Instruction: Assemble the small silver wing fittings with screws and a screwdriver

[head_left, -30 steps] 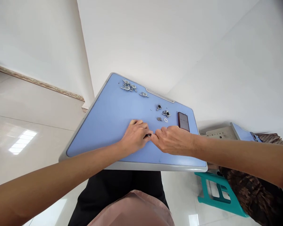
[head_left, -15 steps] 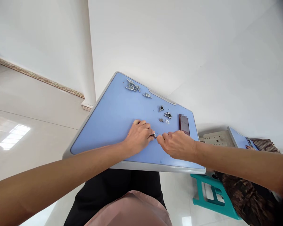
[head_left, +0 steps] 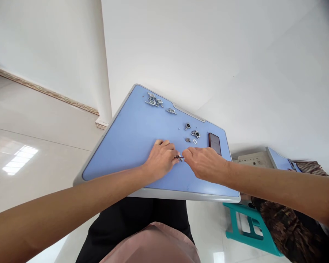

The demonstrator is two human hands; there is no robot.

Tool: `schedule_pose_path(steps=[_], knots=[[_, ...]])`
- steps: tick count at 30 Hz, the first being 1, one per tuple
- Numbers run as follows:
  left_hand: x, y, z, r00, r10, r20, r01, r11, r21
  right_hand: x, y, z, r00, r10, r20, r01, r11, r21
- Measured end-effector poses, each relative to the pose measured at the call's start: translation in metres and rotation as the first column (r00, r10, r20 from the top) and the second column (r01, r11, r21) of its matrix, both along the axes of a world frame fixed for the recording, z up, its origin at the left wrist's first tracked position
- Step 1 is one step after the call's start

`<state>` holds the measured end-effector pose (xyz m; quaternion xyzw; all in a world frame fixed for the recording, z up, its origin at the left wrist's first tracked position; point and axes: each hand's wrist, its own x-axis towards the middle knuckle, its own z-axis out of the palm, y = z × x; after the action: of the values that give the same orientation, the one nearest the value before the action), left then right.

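Observation:
My left hand [head_left: 162, 157] rests on the blue tabletop [head_left: 126, 146], its fingers closed around a small metal part [head_left: 178, 157] that sticks out past the fingertips. My right hand [head_left: 204, 162] is closed just to the right of it. From its fingertips a thin dark shaft [head_left: 182, 157] reaches to the metal part; the rest of this tool is hidden in the fist. Beyond the hands lie a flat metal ring plate [head_left: 195, 141], a small grey disc-like piece [head_left: 188, 140] and two metal pieces with dark round centres, one of them a bracket [head_left: 196, 134].
A pile of metal brackets [head_left: 154, 100] lies at the far left corner, with a single bracket [head_left: 171, 110] beside it. A phone [head_left: 215, 143] lies on the right side. A teal stool [head_left: 246, 228] and a person's camouflage-patterned clothing [head_left: 285, 223] are at the lower right.
My right hand has shifted slightly up and turned, so more of the thin shaft and the metal part shows. My left hand has stayed in place.

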<state>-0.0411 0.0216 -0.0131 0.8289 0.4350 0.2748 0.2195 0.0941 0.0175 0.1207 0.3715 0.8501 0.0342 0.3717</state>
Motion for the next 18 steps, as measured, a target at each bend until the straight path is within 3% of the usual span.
schedule_pose_path(steps=[3,5,8,10,12,16,18], knots=[[0.0,0.0,-0.001,1.0,0.009,-0.006,-0.009,1.0,0.004,0.005,0.004,-0.002,0.991,0.128,-0.029,-0.128,0.992,0.007],[0.0,0.0,-0.002,1.0,0.007,0.003,-0.007,1.0,0.02,0.005,0.005,-0.003,0.994,0.101,-0.031,-0.101,0.995,0.009],[0.0,0.0,-0.003,1.0,0.001,0.012,-0.002,1.0,0.027,0.001,0.004,-0.005,0.993,-0.106,0.045,0.105,0.994,0.021],[0.0,0.0,-0.004,1.0,-0.004,0.008,0.004,1.0,0.02,-0.004,0.001,-0.005,0.958,-0.277,0.075,0.276,0.961,0.023],[0.0,0.0,-0.003,1.0,-0.004,0.01,0.004,1.0,0.013,-0.007,-0.001,-0.004,0.935,-0.345,0.08,0.347,0.938,-0.001],[0.0,0.0,-0.003,1.0,0.008,0.012,-0.009,1.0,0.011,-0.006,-0.005,0.0,0.987,-0.141,0.081,0.143,0.99,-0.015],[0.0,0.0,-0.002,1.0,0.009,0.004,-0.01,1.0,0.013,-0.006,-0.006,-0.001,0.991,-0.121,0.059,0.122,0.992,-0.021]])
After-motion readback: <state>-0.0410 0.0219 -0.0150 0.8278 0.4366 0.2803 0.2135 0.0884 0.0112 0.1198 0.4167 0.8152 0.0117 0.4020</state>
